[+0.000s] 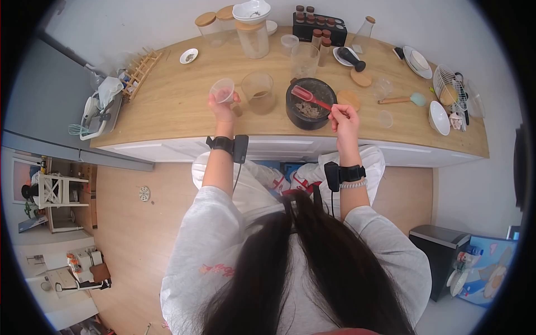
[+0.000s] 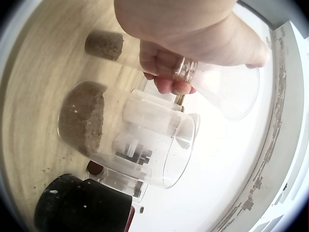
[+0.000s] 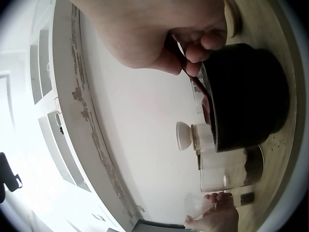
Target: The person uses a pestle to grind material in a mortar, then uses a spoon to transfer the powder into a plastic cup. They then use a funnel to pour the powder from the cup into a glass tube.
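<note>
My left hand point(image 1: 224, 110) grips the neck of a small glass bottle point(image 2: 107, 45) that has brown powder in its base. A clear funnel point(image 2: 231, 92) sits in the bottle's mouth, its wide rim facing up. Just right of that hand stands a glass jar point(image 1: 258, 89) with a layer of brown powder. Between the hands is a black mortar point(image 1: 308, 119) holding grey-brown ground material. Pinched by its handle in my right hand point(image 1: 346, 124) is a red scoop point(image 1: 304, 95), its bowl over the mortar's opening.
A pestle point(image 1: 352, 58) lies on a white plate behind the mortar. Round wooden lids point(image 1: 349, 100) and a turquoise spatula point(image 1: 416, 99) lie to the right, near a white bowl point(image 1: 439, 118). Tall jars point(image 1: 254, 42) and a black rack of bottles point(image 1: 318, 28) line the back wall.
</note>
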### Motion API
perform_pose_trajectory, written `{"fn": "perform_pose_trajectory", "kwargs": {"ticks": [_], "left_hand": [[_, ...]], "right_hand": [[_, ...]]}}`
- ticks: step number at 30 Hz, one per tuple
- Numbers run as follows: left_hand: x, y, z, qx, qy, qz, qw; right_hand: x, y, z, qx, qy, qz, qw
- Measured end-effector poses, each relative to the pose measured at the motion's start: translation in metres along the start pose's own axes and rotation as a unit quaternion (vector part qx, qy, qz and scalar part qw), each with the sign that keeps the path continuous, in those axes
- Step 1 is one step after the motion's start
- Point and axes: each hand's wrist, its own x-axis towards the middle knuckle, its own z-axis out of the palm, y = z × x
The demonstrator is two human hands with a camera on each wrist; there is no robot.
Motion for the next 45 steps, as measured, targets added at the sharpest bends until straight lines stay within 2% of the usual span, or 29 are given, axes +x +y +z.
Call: {"fn": "perform_pose_trajectory", "kwargs": {"ticks": [10, 16, 27, 37, 40, 45], "left_hand": [[0.001, -0.002, -0.001, -0.012, 0.005, 0.001, 1.000], [0.001, -0.003, -0.004, -0.004, -0.013, 0.009, 1.000], [-0.002, 0.001, 0.000, -0.016, 0.004, 0.013, 1.000], [0.001, -0.006, -0.006, -0.029, 0.004, 0.025, 0.999], [0.001, -0.007, -0.006, -0.029, 0.007, 0.023, 0.999], [-0.002, -0.002, -0.002, -0.009, 0.006, 0.024, 1.000]], "right_hand": [[0.001, -0.004, -0.006, 0.037, 0.010, 0.000, 0.999], [0.010, -0.012, -0.010, 0.069, 0.043, -0.034, 0.996], [0.014, -0.022, -0.008, 0.091, 0.043, -0.055, 0.993], [0.047, -0.037, 0.032, 0.132, 0.008, -0.043, 0.990], [0.055, -0.025, 0.044, 0.150, -0.022, -0.046, 0.987], [0.062, -0.002, 0.049, 0.150, -0.026, -0.029, 0.988]]}}
